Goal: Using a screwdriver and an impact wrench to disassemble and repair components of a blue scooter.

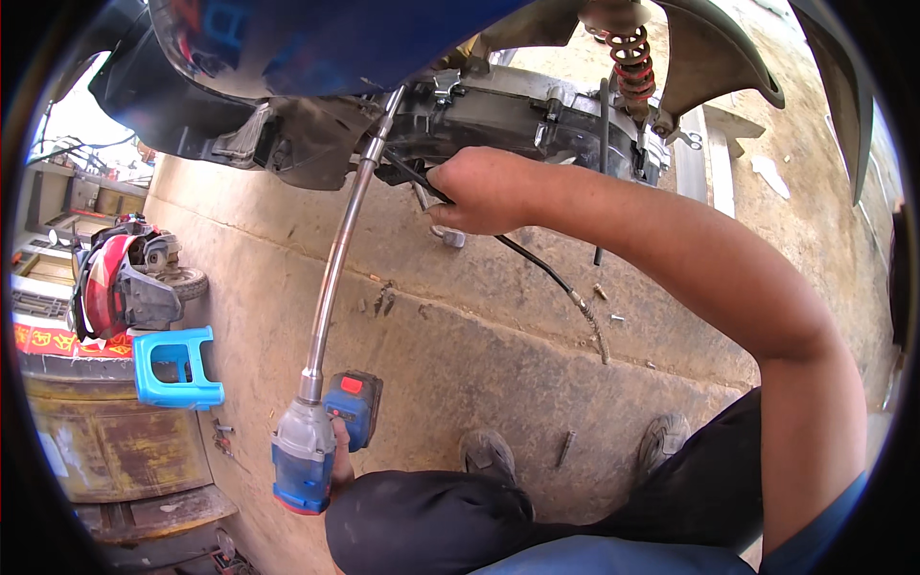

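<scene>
My left hand [341,454] is closed round the grip of a blue and grey cordless impact wrench [303,450], mostly hidden behind it. A long chrome extension [337,259] runs from the wrench up to the underside of a scooter [316,48]; its far tip is hidden among the parts. Just right of the extension, my right hand [471,192] is closed on a black cable [532,257] below the scooter's engine casing [479,120]. The cable's lower end, with a metal coil, hangs over the floor. A metal part [448,235] shows just under my right hand.
A coil shock absorber [631,67] and a thin black rod [602,172] are at the upper right. Small bolts [600,291] lie on the concrete floor, and a long bolt [566,448] lies between my shoes. Left are a blue plastic stool [177,391] and a red scooter [110,283].
</scene>
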`<state>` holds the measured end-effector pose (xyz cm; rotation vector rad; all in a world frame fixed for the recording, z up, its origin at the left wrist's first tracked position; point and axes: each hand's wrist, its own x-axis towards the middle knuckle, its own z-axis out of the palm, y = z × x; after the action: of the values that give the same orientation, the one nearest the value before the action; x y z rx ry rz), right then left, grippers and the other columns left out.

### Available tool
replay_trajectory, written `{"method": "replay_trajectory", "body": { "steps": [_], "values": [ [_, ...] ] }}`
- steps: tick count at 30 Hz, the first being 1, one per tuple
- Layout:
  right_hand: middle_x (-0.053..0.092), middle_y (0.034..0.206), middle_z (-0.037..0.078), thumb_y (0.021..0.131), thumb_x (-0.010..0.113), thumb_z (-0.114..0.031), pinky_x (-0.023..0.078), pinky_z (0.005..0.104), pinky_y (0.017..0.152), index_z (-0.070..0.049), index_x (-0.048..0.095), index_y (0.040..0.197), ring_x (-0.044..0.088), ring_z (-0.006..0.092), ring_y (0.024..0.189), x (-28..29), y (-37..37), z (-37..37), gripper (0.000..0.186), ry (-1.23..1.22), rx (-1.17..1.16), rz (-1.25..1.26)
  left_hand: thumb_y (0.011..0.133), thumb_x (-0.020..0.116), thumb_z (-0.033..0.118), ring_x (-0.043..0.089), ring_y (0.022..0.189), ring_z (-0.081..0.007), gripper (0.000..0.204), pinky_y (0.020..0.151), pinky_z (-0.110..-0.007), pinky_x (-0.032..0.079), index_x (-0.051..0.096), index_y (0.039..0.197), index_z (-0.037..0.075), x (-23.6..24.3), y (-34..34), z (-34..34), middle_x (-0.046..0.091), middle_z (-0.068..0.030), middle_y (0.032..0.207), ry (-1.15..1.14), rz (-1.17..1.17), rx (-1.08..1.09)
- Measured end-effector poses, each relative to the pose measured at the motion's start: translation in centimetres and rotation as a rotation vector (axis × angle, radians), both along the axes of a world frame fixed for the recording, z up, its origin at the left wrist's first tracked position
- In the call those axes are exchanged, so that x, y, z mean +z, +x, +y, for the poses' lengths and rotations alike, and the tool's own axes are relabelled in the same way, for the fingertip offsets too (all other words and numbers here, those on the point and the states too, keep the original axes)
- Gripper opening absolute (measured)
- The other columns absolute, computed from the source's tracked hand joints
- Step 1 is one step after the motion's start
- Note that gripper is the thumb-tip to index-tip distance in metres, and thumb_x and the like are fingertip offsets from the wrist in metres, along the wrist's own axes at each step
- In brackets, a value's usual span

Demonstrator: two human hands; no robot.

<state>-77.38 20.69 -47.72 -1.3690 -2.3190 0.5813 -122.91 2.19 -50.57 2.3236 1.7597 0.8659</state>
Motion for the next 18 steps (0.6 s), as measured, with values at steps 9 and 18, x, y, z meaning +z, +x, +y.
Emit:
{"method": "replay_trajectory", "body": {
  "steps": [9,18],
  "values": [
    [0.070,0.082,0.025,0.096,0.064,-0.035,0.056,0.0505,0.079,0.004,0.071,0.091,0.070,0.0431,0.083,0.2,0.1,-0.2,0.040,-0.072,-0.009,-0.023,0.098,0.070,0.020,0.054,0.068,-0.0136,0.022,0.064,-0.030,0.043,0.054,0.099,0.005,0.1,4.7,-0.9,0.054,-0.0021,0.076,-0.276,-0.606,0.031],
    [0.070,0.086,0.025,0.099,0.062,-0.044,0.055,0.0504,0.081,0.005,0.071,0.093,0.070,0.0429,0.087,0.9,0.5,-0.3,0.050,-0.083,-0.057,-0.086,0.099,0.070,0.024,0.052,0.069,-0.0142,0.026,0.069,-0.030,0.042,0.055,0.106,0.003,0.5,6.3,-0.4,0.053,-0.0020,0.078,-0.301,-0.673,0.044]
  ]
}}
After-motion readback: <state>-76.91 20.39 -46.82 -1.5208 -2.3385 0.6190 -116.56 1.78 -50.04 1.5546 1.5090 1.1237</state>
